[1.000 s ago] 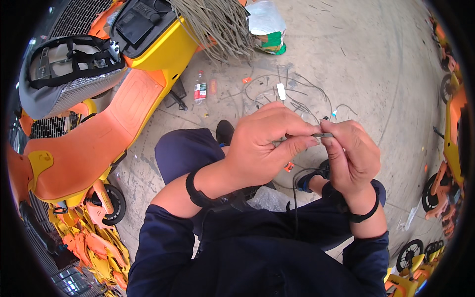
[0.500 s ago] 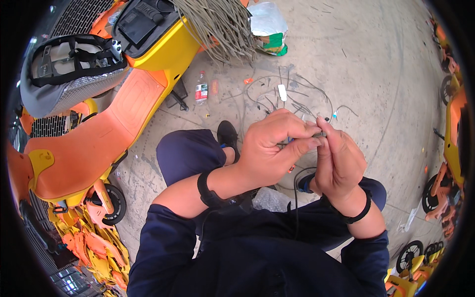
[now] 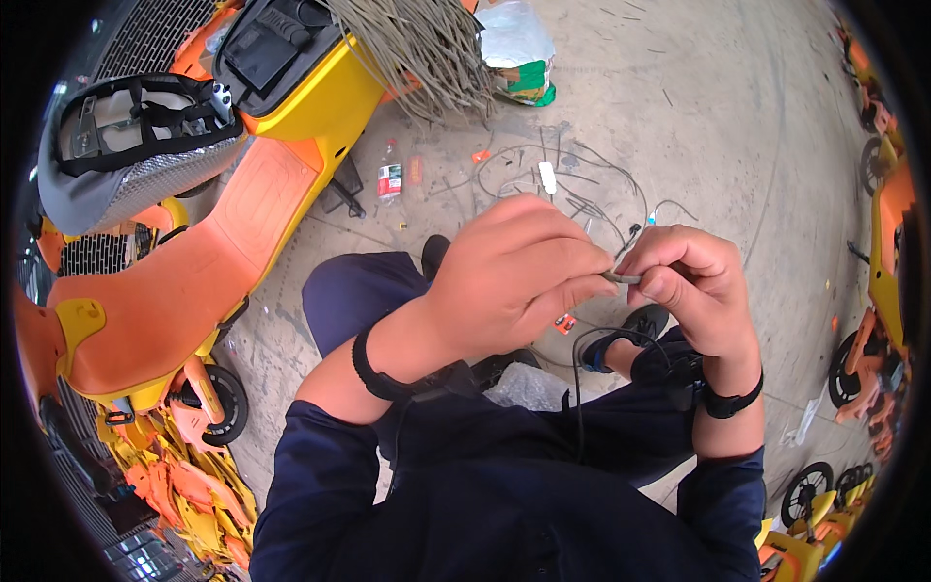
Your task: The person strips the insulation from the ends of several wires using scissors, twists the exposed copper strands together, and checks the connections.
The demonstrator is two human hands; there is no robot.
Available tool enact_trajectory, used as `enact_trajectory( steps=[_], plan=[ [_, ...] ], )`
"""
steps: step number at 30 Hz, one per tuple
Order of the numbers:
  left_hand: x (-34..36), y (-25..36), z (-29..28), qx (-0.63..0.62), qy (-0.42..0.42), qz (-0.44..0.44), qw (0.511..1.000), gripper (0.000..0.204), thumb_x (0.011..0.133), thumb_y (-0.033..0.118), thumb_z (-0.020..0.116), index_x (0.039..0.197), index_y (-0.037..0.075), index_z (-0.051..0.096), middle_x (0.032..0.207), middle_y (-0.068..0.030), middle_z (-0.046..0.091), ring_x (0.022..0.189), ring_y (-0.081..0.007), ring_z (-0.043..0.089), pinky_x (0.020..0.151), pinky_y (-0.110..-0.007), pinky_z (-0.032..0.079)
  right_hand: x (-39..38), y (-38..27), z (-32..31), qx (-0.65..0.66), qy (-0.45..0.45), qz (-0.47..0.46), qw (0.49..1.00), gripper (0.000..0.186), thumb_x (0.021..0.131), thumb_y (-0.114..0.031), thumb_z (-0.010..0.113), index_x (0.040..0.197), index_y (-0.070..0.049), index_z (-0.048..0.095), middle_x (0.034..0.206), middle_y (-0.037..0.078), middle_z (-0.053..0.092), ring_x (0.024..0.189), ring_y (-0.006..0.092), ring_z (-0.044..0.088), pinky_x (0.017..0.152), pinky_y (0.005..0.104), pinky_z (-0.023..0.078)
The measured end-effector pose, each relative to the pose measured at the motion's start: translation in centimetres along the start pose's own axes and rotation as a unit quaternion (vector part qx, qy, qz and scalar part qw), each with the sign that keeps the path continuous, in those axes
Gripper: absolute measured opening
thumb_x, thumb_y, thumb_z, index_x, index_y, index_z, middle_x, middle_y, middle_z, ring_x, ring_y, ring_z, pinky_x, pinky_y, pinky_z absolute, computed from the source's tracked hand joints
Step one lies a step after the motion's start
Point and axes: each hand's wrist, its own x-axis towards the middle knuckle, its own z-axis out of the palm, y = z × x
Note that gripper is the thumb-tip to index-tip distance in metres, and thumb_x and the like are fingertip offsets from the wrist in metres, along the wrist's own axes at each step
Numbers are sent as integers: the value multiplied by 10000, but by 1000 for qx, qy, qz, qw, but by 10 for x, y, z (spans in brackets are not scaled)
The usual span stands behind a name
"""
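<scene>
Well beyond fingers (image 3: 572, 258), red-labelled bottle (image 3: 390, 175)

I counted one left hand (image 3: 524, 276) and one right hand (image 3: 700, 291) of mine, two black wristbands (image 3: 364, 367), one held cable piece (image 3: 625, 278), one red-labelled bottle (image 3: 390, 177), one white oblong object (image 3: 547, 177), one cable bundle (image 3: 417, 63).

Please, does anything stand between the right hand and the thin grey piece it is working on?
Nothing visible does: the right hand pinches the thin grey piece directly, and the left hand grips it too.
</scene>
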Motion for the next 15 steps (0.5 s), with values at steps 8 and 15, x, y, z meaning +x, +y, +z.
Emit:
enact_trajectory(
  steps=[8, 15],
  plan=[
    [-4, 13, 14, 11, 58, -68, 996, 395, 750, 183, 754, 1093, 13, 654, 951, -125, 652, 795, -251, 634, 698, -310, 508, 3, 11, 17, -60, 69, -97, 991, 64, 878, -5, 601, 924, 37, 617, 839, 86, 618, 765, 144, 588, 694, 256, 464],
    [-8, 16, 18, -48, 72, -95, 992, 441, 773, 171, 741, 1150, -22, 620, 1020, -155, 653, 852, -254, 649, 728, -289, 515, 4, 28, 26, -12, 81, -145, 986, 128, 876, -86, 643, 940, 24, 627, 866, 103, 629, 782, 169, 561, 688, 279, 444]
  ],
)
